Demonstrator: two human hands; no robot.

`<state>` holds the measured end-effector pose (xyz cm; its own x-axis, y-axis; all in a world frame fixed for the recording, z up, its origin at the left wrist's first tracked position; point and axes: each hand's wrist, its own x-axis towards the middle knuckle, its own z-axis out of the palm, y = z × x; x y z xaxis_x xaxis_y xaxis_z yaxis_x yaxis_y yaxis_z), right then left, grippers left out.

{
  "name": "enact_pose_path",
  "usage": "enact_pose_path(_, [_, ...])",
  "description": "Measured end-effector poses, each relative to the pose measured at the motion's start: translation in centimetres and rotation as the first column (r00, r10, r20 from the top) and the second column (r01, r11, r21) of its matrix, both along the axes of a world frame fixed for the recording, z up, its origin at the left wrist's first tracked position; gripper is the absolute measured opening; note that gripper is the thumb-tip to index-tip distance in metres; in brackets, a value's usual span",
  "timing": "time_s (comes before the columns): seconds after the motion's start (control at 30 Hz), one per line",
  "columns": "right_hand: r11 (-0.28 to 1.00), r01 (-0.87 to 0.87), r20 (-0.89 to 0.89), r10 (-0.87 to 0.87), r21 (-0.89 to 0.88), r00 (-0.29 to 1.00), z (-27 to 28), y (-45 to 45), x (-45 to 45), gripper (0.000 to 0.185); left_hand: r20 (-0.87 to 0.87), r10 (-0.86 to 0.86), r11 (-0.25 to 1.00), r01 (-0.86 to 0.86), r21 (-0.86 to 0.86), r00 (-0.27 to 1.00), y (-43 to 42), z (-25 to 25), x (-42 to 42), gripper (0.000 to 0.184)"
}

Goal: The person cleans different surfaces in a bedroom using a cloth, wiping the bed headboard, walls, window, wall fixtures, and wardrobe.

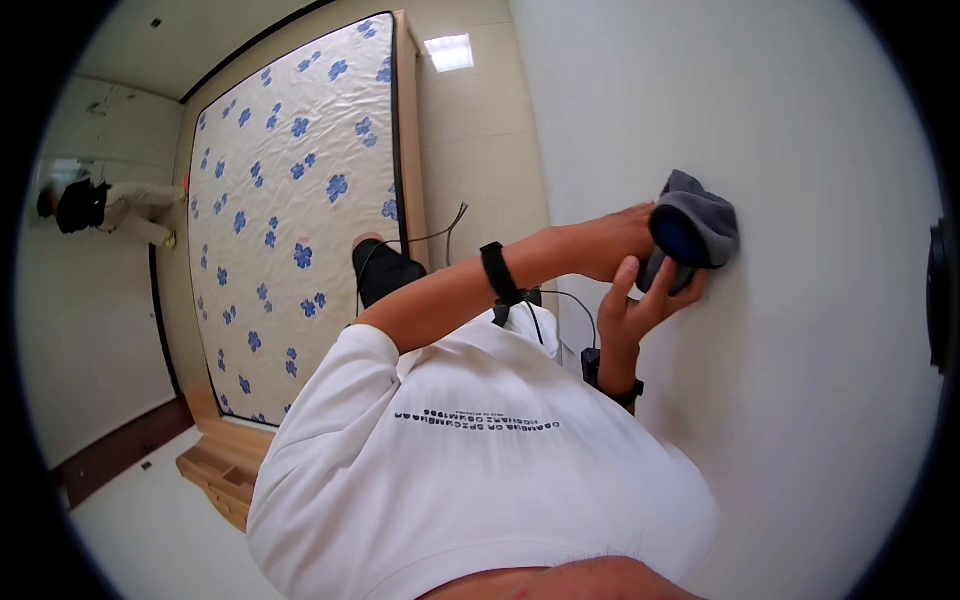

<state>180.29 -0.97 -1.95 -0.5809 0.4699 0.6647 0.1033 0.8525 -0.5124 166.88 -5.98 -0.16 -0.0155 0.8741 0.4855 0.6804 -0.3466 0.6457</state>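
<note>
A crumpled grey cloth (712, 222) is against the smooth white surface on the right. At its near side is a round, dark blue face with a black rim (678, 236); I cannot make out what it is. My left hand (622, 242) reaches across from the left and closes on the cloth's near edge, its fingertips partly hidden behind the round face. Just below, my right hand (648, 308) has its thumb and fingers curled round the lower side of the bundle. Both wrists wear black bands, the left one (501, 272) in plain view.
Left of me is a low wooden bed (408, 130) with a blue-flowered mattress (290, 200). Black cables (450, 228) run near my arm. A wooden drawer unit (215, 470) stands lower left. Another person (105, 205) is at the far left. The white surface (800, 400) fills the right side.
</note>
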Motion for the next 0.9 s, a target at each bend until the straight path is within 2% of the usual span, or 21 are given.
enact_pose_path(0.07, [0.999,0.013,-0.007,-0.013,-0.031,1.0,0.0,-0.3,-0.2,0.061,0.162,0.072,0.991,-0.052,-0.122,0.984,-0.1,0.6,0.1,0.013])
enact_pose_path(0.1, [0.998,0.005,-0.016,-0.006,-0.07,1.0,0.2,-0.6,-0.3,0.061,0.175,0.086,0.974,-0.045,-0.223,0.981,-0.4,1.1,0.1,0.02])
enact_pose_path(0.13, [0.998,0.024,-0.024,-0.026,-0.065,0.999,0.3,-0.6,-0.3,0.061,0.167,0.065,0.975,-0.027,-0.218,0.984,-0.5,1.2,0.3,0.02])
enact_pose_path(0.2, [0.996,-0.021,-0.097,0.013,-0.086,0.995,0.4,-0.8,-0.2,0.064,0.272,0.098,0.995,-0.099,-0.012,0.957,-0.4,1.4,0.9,0.03])
enact_pose_path(0.23, [0.997,-0.01,-0.107,0.001,-0.081,0.994,0.6,-0.9,-0.4,0.064,0.262,0.085,0.996,-0.087,-0.007,0.961,-0.1,2.0,1.1,0.03])
enact_pose_path(0.3, [0.967,-0.208,-0.463,0.118,-0.147,0.879,1.5,-1.3,-0.6,0.067,0.09,0.077,0.988,-0.088,0.124,0.993,0.3,4.1,1.8,0.051])
enact_pose_path(0.33, [0.939,-0.311,-0.619,0.157,-0.148,0.77,2.5,-1.6,-0.1,0.068,0.088,0.066,0.989,-0.077,0.128,0.994,0.3,5.5,2.4,0.051])
enact_pose_path(0.37, [0.896,-0.402,-0.602,0.219,-0.187,0.768,3.4,-1.5,0.7,0.066,0.039,0.062,0.987,-0.067,0.143,0.997,0.6,6.7,2.8,0.05])
enact_pose_path(0.4, [0.901,-0.39,-0.603,0.206,-0.191,0.771,3.1,-1.1,1.1,0.066,-0.009,0.056,0.987,-0.054,0.154,0.998,0.8,7.2,3.2,0.048])
enact_pose_path(0.47, [0.993,-0.118,-0.412,0.1,-0.02,0.906,1.8,-0.2,1.5,0.063,0.0,0.073,0.984,-0.072,0.16,0.997,1.2,5.4,3.0,0.048])
enact_pose_path(0.5, [0.998,-0.05,-0.359,0.06,0.036,0.931,1.2,0.0,1.4,0.056,0.037,0.077,0.987,-0.082,0.139,0.996,1.4,4.3,2.5,0.048])
enact_pose_path(0.53, [0.998,-0.064,-0.328,0.06,-0.003,0.943,0.1,0.3,1.3,0.049,0.075,0.087,0.988,-0.095,0.119,0.993,1.5,3.0,2.0,0.048])
enact_pose_path(0.57, [0.998,-0.043,-0.19,0.032,-0.051,0.981,0.4,0.2,1.2,0.047,0.079,0.081,0.989,-0.089,0.116,0.994,1.4,1.2,1.4,0.048])
enact_pose_path(0.6, [0.995,-0.012,-0.049,0.007,-0.095,0.999,0.6,0.0,1.1,0.044,0.157,0.115,0.989,-0.129,0.079,0.981,1.2,-1.1,0.8,0.052])
enact_pose_path(0.63, [0.974,-0.04,0.029,0.047,-0.223,0.998,0.1,0.0,0.8,0.046,0.23,0.151,0.986,-0.164,0.041,0.961,1.3,-2.8,0.3,0.056])
enact_pose_path(0.67, [0.962,-0.055,0.086,0.081,-0.268,0.993,0.0,0.1,0.4,0.047,0.231,0.144,0.987,-0.157,0.041,0.962,1.3,-4.0,0.2,0.056])
enact_pose_path(0.73, [0.97,-0.039,0.117,0.069,-0.24,0.991,-1.1,0.2,0.4,0.05,0.289,0.235,0.972,-0.23,-0.05,0.928,1.7,-5.5,-0.5,0.058])
enact_pose_path(0.77, [0.97,-0.04,0.113,0.068,-0.238,0.991,-0.9,0.3,0.3,0.05,0.285,0.234,0.972,-0.23,-0.047,0.929,1.9,-4.1,-0.9,0.058])
enact_pose_path(0.83, [0.99,-0.031,-0.006,0.03,-0.14,1.0,-0.3,-0.4,1.4,0.055,0.173,0.274,0.959,-0.282,0.017,0.946,2.1,-0.4,-0.5,0.064])
enact_pose_path(0.87, [1.0,0.008,0.041,-0.009,0.013,0.999,-0.2,0.0,2.3,0.064,0.124,0.3,0.951,-0.307,0.044,0.946,2.1,1.5,-0.2,0.067])
enact_pose_path(0.9, [1.0,-0.012,-0.048,0.013,0.02,0.999,-0.1,0.3,2.6,0.067,0.131,0.303,0.95,-0.309,0.033,0.944,2.3,3.4,-0.2,0.067])
